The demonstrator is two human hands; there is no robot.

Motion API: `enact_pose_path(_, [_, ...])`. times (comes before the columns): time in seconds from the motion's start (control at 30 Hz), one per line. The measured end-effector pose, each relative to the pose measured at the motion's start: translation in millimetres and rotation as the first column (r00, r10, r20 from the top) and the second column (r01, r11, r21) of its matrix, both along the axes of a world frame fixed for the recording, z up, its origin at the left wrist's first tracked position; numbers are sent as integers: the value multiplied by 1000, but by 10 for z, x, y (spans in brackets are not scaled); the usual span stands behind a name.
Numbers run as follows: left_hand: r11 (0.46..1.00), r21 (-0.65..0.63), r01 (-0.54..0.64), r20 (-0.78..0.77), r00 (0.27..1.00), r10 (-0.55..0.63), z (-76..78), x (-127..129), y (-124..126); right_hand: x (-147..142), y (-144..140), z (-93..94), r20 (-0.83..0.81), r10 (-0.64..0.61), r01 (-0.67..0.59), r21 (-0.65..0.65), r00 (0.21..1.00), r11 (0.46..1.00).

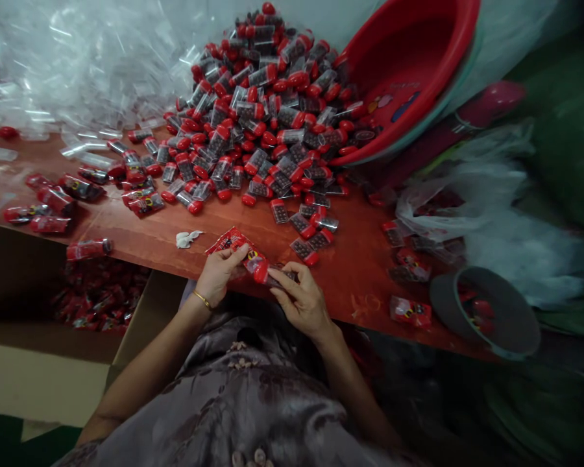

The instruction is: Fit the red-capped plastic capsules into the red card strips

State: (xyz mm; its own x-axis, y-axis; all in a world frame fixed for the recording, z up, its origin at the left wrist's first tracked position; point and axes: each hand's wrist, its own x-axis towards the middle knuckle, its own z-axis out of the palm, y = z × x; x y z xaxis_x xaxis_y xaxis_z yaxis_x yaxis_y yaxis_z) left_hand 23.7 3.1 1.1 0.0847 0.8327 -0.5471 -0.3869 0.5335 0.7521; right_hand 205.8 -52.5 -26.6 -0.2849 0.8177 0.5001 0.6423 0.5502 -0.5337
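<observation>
One wrapper (234, 240) is pinched in the left hand (218, 275) near the table (214, 217)'s edge; the right hand (302, 298) grips a tube (261, 272), red end against it. The wrapper looks light, limp, best pinched by its edges; the tube, probably stiff and slick, by its sides.

The view is rather dim and a little gray. Bright white streaks shine on the clear plastic (92, 58), ahead and to the left of the person's left hand (219, 275). Dark shadow fills much of the cardboard box (43, 379) left of that hand. Low down, right of the right hand (299, 298), it is almost black. Farther right, the gray basket (446, 303) looks stretched and blurry. Tiny writing on the red packet (226, 240) by the left fingers is fuzzy.
</observation>
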Motion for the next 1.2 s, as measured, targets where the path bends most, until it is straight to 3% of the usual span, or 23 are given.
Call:
enact_pose_path(0.33, [998, 57, -30, 72, 997, 26, 11, 99, -69, -102, 56, -16, -191, -68, 70, 1, 979, 998])
enact_pose_path(0.43, [996, 85, -9, 91, 996, 1, 3, 138, -104, -184, 56, -25, -198, -119, 121, -1, 973, 993])
enact_pose_path(0.57, [994, 90, -68, 142, 988, 54, 4, 194, -127, -338, 54, -36, -219, -198, 211, 37, 955, 977])
enact_pose_path(0.7, [991, 107, -78, 185, 981, 57, -48, 234, -134, -429, 64, -41, -231, -210, 228, 53, 950, 972])
enact_pose_path(0.87, [993, 45, -106, 181, 979, 96, -134, 297, -150, -474, 71, -68, -242, -265, 281, 37, 933, 959])
enact_pose_path(1.2, [994, 38, -101, 224, 970, 90, -41, 373, -163, -495, 116, -43, -260, -286, 294, -11, 922, 956])
